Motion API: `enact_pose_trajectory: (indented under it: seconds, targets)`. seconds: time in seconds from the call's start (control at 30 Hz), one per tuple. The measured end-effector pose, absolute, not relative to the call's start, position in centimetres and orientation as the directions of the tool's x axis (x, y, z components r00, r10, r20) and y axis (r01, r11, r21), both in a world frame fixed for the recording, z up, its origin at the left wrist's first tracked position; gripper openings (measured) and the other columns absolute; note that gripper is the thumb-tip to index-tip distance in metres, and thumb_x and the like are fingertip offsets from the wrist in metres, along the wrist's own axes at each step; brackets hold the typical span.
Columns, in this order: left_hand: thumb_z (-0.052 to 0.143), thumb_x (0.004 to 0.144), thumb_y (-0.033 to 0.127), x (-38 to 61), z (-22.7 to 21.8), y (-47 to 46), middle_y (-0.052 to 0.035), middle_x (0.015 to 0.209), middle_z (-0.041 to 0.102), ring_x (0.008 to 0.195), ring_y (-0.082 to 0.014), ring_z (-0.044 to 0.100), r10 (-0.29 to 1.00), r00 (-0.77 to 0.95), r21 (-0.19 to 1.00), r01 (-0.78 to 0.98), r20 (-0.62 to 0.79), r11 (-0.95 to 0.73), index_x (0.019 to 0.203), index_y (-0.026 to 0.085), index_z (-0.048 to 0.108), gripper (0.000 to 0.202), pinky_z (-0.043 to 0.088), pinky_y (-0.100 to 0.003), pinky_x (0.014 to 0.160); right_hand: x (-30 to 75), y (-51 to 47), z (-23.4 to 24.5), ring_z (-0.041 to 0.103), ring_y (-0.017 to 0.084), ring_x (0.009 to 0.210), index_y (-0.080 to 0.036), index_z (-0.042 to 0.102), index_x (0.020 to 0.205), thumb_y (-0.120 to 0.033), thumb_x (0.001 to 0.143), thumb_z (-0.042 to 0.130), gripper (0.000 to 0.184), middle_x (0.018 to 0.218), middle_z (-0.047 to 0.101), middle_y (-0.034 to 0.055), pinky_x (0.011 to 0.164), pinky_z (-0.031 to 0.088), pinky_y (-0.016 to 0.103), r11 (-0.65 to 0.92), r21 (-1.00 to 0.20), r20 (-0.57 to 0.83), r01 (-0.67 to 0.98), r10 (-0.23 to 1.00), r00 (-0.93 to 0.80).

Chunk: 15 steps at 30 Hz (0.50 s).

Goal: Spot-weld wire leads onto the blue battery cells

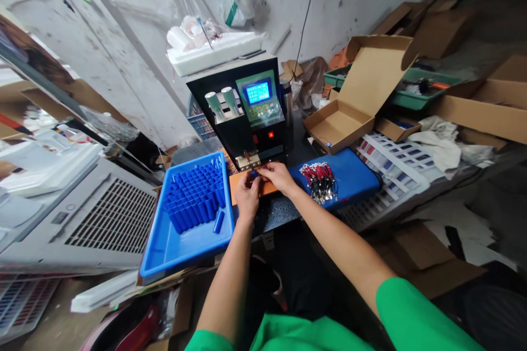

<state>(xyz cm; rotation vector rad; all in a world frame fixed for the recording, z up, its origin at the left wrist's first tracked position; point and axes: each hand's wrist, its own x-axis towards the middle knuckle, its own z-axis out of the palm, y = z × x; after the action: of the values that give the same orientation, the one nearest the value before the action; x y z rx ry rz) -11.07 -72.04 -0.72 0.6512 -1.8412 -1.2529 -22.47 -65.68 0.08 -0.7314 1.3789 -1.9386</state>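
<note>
My left hand (247, 196) is closed at the front of a black spot-welding machine (230, 140), its fingertips around a small blue battery cell (254, 174) that is mostly hidden. Pinched fingers of my right hand (280, 176) meet it from the right; what they hold is too small to make out. Both hands are over an orange block (236, 182), just below the machine's copper-coloured electrodes (247, 158). Left of them, a blue tray (187, 249) carries many upright blue cells (193, 197), with one lying on its side (218, 222).
Red and black wire leads (320, 181) lie on a blue pad (356, 173) at the right. Behind it stands an open cardboard box (343, 120), beside a white plastic basket (395, 175). White foam (218, 52) rests on the machine. A grey vented unit (111, 219) stands at left.
</note>
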Motion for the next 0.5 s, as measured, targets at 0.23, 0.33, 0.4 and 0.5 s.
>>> enact_pose_trajectory:
  seconds: [0.23, 0.33, 0.4, 0.5]
  targets:
    - [0.067, 0.083, 0.037, -11.1, -0.5, -72.1, -0.0081, 0.102, 0.074, 0.094, -0.0202, 0.070, -0.769, -0.545, 0.917, -0.004, 0.334, 0.400, 0.108, 0.017, 0.068, 0.032, 0.056, -0.035, 0.088, -22.4, -64.6, 0.2, 0.057, 0.012, 0.058, -0.016, 0.060, 0.057, -0.044, 0.062, 0.079, 0.034, 0.057, 0.063, 0.0004, 0.060, 0.042, 0.025, -0.201, -0.959, 0.030, 0.199, -0.773, -0.634]
    - [0.067, 0.083, 0.036, -10.6, -0.5, -72.1, -0.0103, 0.109, 0.073, 0.098, -0.0214, 0.070, -0.778, -0.530, 0.918, 0.004, 0.338, 0.396, 0.111, 0.016, 0.066, 0.034, 0.056, -0.037, 0.089, -22.5, -64.6, 0.1, 0.057, 0.012, 0.057, -0.016, 0.060, 0.057, -0.044, 0.060, 0.081, 0.035, 0.058, 0.064, 0.0008, 0.061, 0.043, 0.025, -0.219, -0.940, 0.015, 0.260, -0.792, -0.611]
    - [0.065, 0.085, 0.037, -9.6, -0.7, -71.9, -0.0111, 0.109, 0.072, 0.097, -0.0217, 0.070, -0.793, -0.489, 0.898, -0.042, 0.364, 0.438, 0.110, 0.016, 0.066, 0.033, 0.056, -0.038, 0.089, -22.6, -64.6, -0.1, 0.058, 0.012, 0.058, -0.016, 0.059, 0.057, -0.045, 0.060, 0.083, 0.037, 0.058, 0.064, 0.0010, 0.062, 0.044, 0.026, -0.234, -0.924, 0.007, 0.303, -0.801, -0.599]
    - [0.059, 0.089, 0.037, -7.9, -1.1, -71.0, -0.0099, 0.102, 0.072, 0.097, -0.0222, 0.068, -0.728, -0.492, 0.784, -0.134, 0.478, 0.606, 0.101, 0.018, 0.068, 0.024, 0.055, -0.042, 0.092, -22.8, -64.7, -0.3, 0.060, 0.014, 0.060, -0.017, 0.060, 0.059, -0.046, 0.058, 0.085, 0.039, 0.059, 0.065, 0.0009, 0.064, 0.047, 0.027, -0.253, -0.903, -0.008, 0.346, -0.798, -0.603]
